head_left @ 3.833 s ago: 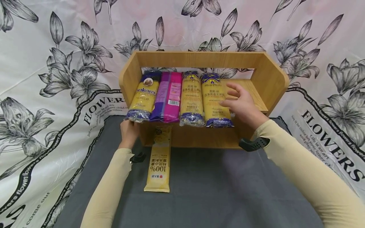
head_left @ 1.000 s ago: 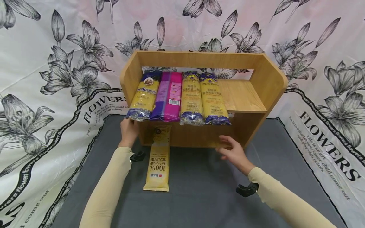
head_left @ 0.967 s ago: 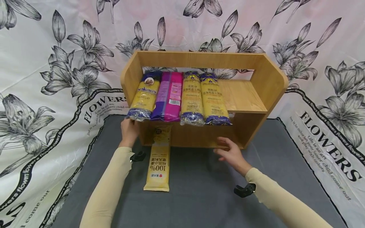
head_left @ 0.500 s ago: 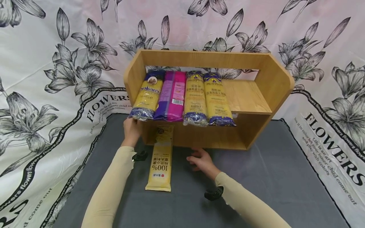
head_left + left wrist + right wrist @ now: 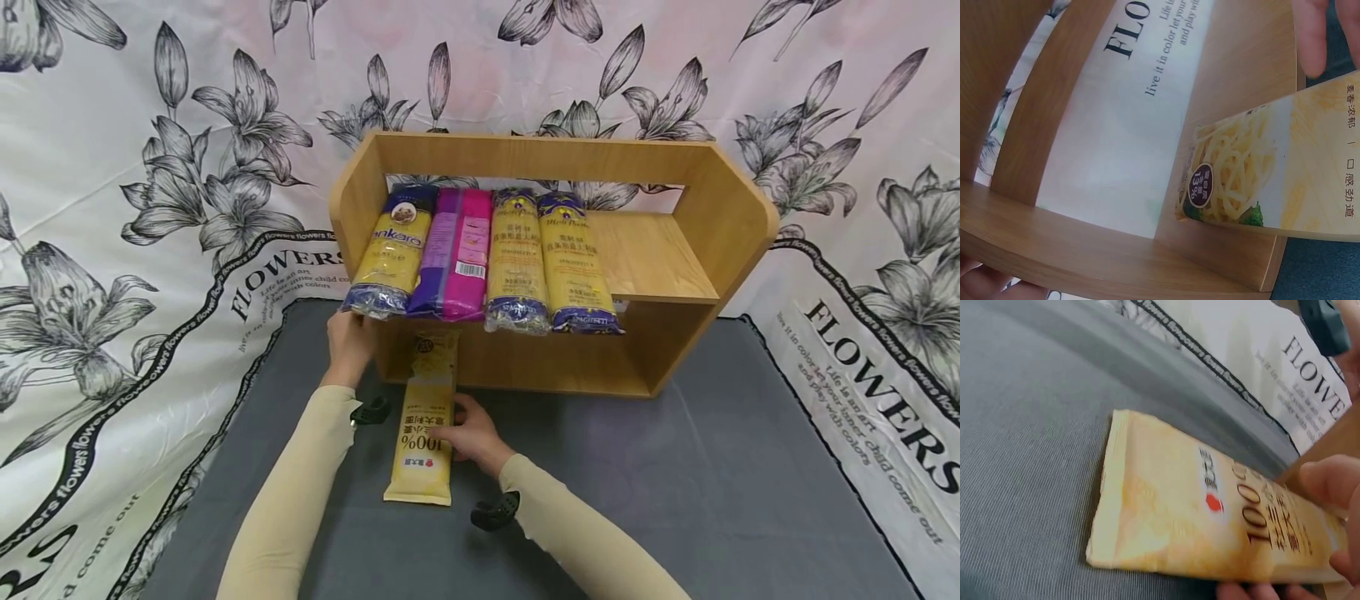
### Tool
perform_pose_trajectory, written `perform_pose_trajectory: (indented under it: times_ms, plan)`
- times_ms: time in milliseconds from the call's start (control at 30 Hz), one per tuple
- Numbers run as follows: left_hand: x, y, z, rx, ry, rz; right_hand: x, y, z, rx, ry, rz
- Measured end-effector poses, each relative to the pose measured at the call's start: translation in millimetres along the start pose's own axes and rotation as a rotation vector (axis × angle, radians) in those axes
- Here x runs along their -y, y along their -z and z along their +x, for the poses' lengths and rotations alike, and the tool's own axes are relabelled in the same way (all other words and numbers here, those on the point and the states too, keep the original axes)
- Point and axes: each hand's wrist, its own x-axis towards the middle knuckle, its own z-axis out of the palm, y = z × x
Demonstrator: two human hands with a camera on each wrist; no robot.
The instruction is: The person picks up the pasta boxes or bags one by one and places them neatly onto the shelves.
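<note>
A yellow pasta packet (image 5: pixel 420 479) lies on the grey cloth, its far end inside the lower level of the wooden shelf (image 5: pixel 555 367). My right hand (image 5: pixel 476 437) holds this packet by its right edge. In the right wrist view the thumb (image 5: pixel 1329 478) is over the packet and fingertips (image 5: pixel 1260 591) show beneath its edge. My left hand (image 5: pixel 348 346) grips the shelf's left side panel; in the left wrist view its fingers (image 5: pixel 997 284) wrap behind the wood. The packet's pasta picture (image 5: pixel 1229 169) shows inside the shelf.
On the upper board lie a yellow-and-blue spaghetti packet (image 5: pixel 390 254), a pink-purple packet (image 5: pixel 453 258) and two yellow spaghetti packets, the left one (image 5: pixel 516 258) and the right one (image 5: pixel 573 262). Bare board (image 5: pixel 652 258) shows to their right. A flower-printed cloth (image 5: pixel 225 167) hangs behind.
My right hand has come down from the rightmost upper packet, crossed leftward over the cloth, and taken hold of the lower pasta packet. The left hand has stayed on the shelf side.
</note>
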Motion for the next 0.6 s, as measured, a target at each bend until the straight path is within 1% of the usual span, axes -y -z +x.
perform_pose_trajectory:
  times_ms: [133,267,367,467,600]
  plan:
    - [0.6,0.8,0.6,0.0,-0.003,-0.005,3.7,-9.9,1.9,-0.035,0.021,-0.075]
    - [1.2,1.7,1.2,-0.011,-0.007,0.004,3.3,-17.1,3.1,-0.091,0.079,-0.171]
    - [1.2,1.9,0.7,-0.007,0.009,0.002,4.3,-23.2,2.1,-0.132,0.116,-0.253]
    - [1.0,1.2,0.0,0.001,0.026,-0.016,5.9,-29.3,1.4,-0.169,0.116,-0.342]
    - [1.7,0.4,0.3,0.001,0.017,-0.031,7.3,-34.9,2.3,-0.2,0.108,-0.39]
